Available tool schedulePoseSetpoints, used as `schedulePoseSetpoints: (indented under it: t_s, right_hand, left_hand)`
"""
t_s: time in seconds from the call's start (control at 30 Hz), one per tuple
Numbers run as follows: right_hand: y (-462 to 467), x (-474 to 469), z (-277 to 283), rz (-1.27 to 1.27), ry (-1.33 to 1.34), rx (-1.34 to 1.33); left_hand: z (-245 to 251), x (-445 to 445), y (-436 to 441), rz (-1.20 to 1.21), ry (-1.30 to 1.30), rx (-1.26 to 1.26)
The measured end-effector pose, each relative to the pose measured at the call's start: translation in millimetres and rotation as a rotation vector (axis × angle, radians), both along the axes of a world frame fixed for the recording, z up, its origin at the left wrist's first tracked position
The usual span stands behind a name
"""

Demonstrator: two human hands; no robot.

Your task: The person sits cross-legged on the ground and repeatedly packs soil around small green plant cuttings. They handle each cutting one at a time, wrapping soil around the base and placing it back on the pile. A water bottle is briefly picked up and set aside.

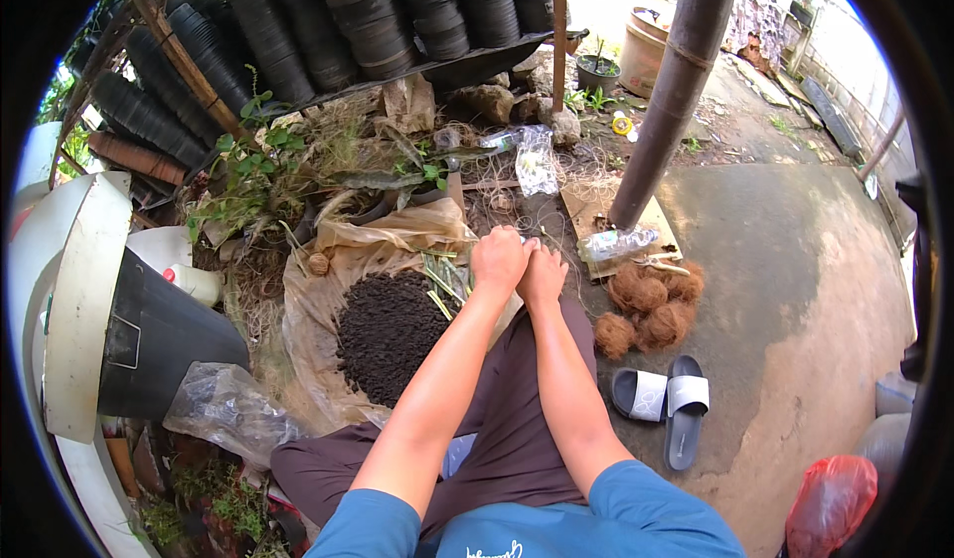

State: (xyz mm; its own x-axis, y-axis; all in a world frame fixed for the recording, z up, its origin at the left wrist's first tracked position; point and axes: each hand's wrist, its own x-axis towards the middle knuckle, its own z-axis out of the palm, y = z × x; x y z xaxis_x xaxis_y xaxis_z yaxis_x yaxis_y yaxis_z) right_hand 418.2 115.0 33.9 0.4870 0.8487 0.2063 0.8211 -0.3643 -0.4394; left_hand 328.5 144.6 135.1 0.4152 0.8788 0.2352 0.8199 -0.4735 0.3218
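My left hand (498, 261) is curled into a fist in front of my knees. Against it sits my right hand (542, 275), its fingers bent and touching the left at the fingertips. A small pale bit shows between them, but the fingers hide what it is. Thin strings (525, 219) lie loose on the ground just beyond both hands. Left of my forearm, a heap of dark crumbly soil (387, 334) rests on a tan plastic sheet (317, 357). Cut green strips of leaf or stem (441, 278) lie at the heap's right edge, close to my left wrist.
Brown fibre balls (642, 293), a clear plastic bottle (618, 244) on a board (577, 202), and slide sandals (686, 416) are to my right. A thick pole (674, 88) rises there. Stacked black pots (361, 18) stand behind; a black bucket (171, 342) is at left.
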Motion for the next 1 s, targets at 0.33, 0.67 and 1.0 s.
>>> schedulePoseSetpoints:
  t_s: [0.33,0.67,1.0]
  right_hand:
    - [-13.1,-0.8,12.1,-0.01,0.046,-0.029]
    - [-14.7,12.0,37.4,-0.209,-0.009,-0.124]
    - [-97.1,22.6,113.8,-0.297,0.016,0.25]
  left_hand:
    - [19.4,-33.5,26.1,-0.659,0.373,-0.057]
    - [11.0,-280.0,-75.6,-0.09,-0.303,-0.487]
    - [85.5,-563.0,-352.9,0.569,-0.963,0.02]
